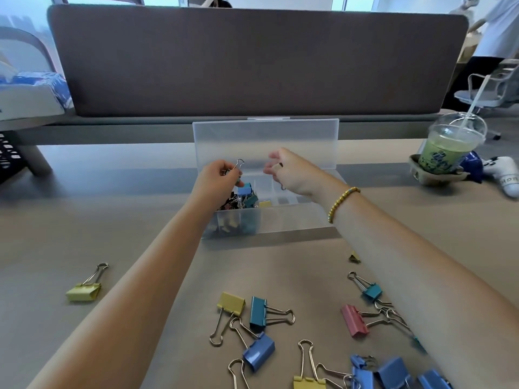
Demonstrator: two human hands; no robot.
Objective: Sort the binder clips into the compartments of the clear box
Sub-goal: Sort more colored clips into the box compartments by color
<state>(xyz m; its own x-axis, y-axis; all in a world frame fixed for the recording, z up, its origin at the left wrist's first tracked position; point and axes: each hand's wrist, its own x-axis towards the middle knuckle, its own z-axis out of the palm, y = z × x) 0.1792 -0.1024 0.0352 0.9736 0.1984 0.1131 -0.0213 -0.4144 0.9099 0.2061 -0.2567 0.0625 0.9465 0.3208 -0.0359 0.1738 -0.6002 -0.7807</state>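
- The left hand (217, 175) covers most of the small clip (238, 167) it pinches; only a wire handle shows, pointing up and slightly right.
- The right hand (289, 172) has its fingers curled around something small and pale; what it is cannot be made out.
- Clips at the bottom edge are cut off, and the right forearm hides part of the scatter there.
- The surface is a grey-brown desk (140, 206) with a dark fabric divider (252, 60) behind; an iced green drink (446, 147) stands far right.
- The clear box (280, 220) sits mid-desk, long axis left to right, its lid (265, 141) upright at the back.
- Its left compartment holds a heap of mixed clips (238, 200); both hands hover above the box.
- Loose on the desk: a yellow clip (84, 292) far left, a teal clip (258, 311) and pink clip (354, 320) nearer the camera.
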